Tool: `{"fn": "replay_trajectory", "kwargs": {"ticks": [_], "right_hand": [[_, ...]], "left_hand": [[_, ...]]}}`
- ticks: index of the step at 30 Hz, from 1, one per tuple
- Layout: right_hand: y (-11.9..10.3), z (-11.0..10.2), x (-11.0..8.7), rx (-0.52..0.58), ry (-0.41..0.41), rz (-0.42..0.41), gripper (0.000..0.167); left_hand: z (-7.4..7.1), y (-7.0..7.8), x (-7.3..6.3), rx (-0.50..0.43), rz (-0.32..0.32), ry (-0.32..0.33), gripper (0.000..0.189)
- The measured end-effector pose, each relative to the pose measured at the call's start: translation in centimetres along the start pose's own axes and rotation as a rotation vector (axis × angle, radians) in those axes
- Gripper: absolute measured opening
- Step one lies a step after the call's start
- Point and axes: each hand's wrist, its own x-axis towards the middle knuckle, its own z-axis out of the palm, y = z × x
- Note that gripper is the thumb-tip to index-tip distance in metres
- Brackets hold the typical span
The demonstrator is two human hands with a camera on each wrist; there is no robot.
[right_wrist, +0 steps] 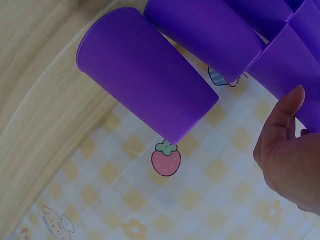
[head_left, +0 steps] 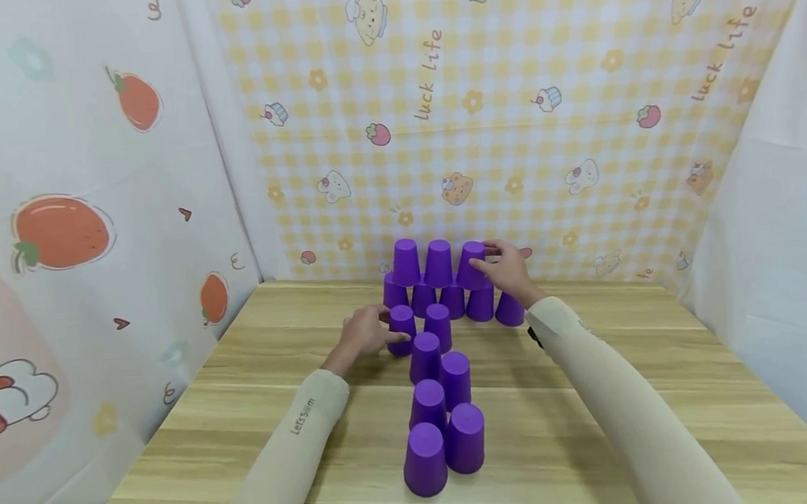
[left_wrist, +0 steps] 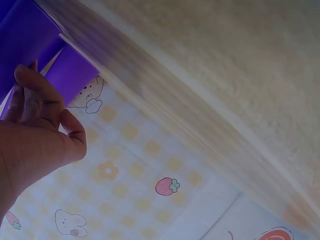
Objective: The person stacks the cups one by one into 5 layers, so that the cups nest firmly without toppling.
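Observation:
Purple cups stand upside down in a back row [head_left: 423,302], with three more on top of it. My right hand [head_left: 510,271] grips the rightmost upper cup [head_left: 471,266] between thumb and fingers, its rim at the tops of the row below. In the right wrist view, that hand [right_wrist: 290,155] has its thumb along the cup's side [right_wrist: 290,65]. Nearer and to the left, my left hand [head_left: 365,330] holds a cup [head_left: 401,330] standing in front of the row, thumb on its near side. The left wrist view shows the fingers of this hand [left_wrist: 40,120] curled against a cup [left_wrist: 25,40].
Several upside-down cups, among them one beside the left hand's cup [head_left: 438,328] and a nearest one [head_left: 425,460], run toward me on the wooden table [head_left: 556,427]. The row's right-end cup [head_left: 509,309] carries nothing. A patterned cloth [head_left: 473,149] hangs close behind.

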Motion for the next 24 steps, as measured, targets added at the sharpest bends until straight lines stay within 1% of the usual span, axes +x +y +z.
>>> {"fn": "replay_trajectory", "kwargs": {"ticks": [7, 11, 14, 16, 19, 21, 24], "right_hand": [[0.1, -1.0, -1.2, -0.026, -0.033, -0.009, 0.063], [0.4, -1.3, -2.7, -0.019, -0.056, 0.0, 0.06], [0.7, -1.2, -4.4, -0.036, -0.107, -0.041, 0.051], [0.8, -1.1, -5.7, -0.041, -0.16, -0.078, 0.043], [0.8, -1.0, -7.6, -0.02, -0.262, -0.117, 0.032], [0.7, -0.8, -8.7, 0.016, -0.351, -0.133, 0.028], [0.6, -0.7, -10.0, 0.051, -0.49, -0.177, 0.031]], "left_hand": [[0.2, 0.4, 0.0, 0.002, -0.003, 0.015, 0.058], [0.2, 0.4, -0.1, 0.005, -0.006, 0.008, 0.056], [0.2, 0.3, -0.2, 0.009, -0.008, -0.005, 0.054], [0.2, 0.3, -0.3, 0.008, -0.005, -0.023, 0.054], [0.1, 0.2, -0.4, -0.002, 0.006, -0.047, 0.055], [0.0, 0.3, -0.4, -0.011, 0.008, -0.051, 0.056], [-0.3, 0.4, -0.4, -0.025, 0.014, -0.042, 0.056]]}}
